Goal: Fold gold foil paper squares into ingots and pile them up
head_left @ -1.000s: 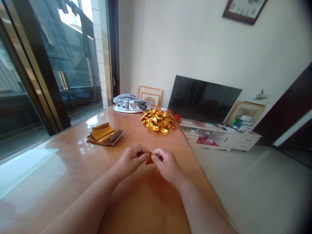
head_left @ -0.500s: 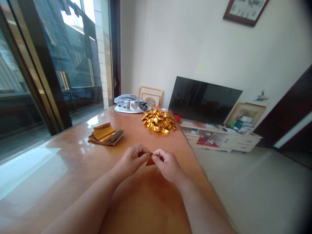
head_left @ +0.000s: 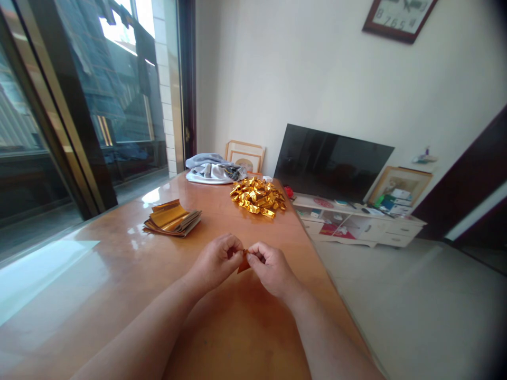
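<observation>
Between my two hands is a small piece of gold foil paper [head_left: 243, 264], its lower corner hanging below the fingers. My left hand [head_left: 219, 258] pinches its left side, thumb against curled fingers. From the other side my right hand [head_left: 273, 266] pinches it, the fingertips of both hands close together. Much of the paper is hidden by the fingers. Ahead to the left lies a stack of flat gold foil sheets [head_left: 170, 219], the top ones curling up. Beyond my hands is a heap of shiny folded gold foil pieces [head_left: 257, 198].
A glossy wooden table [head_left: 222, 327] runs away from me, its right edge dropping to a pale floor. Bundled cloth [head_left: 214, 170] lies at its far end. Past it stand a television [head_left: 332, 163] and a low white cabinet [head_left: 368, 227]. Glass doors [head_left: 119, 105] are on the left.
Both hands stay almost in place. The fingers have shifted slightly on the gold foil paper, and its hanging corner looks narrower and a little lower.
</observation>
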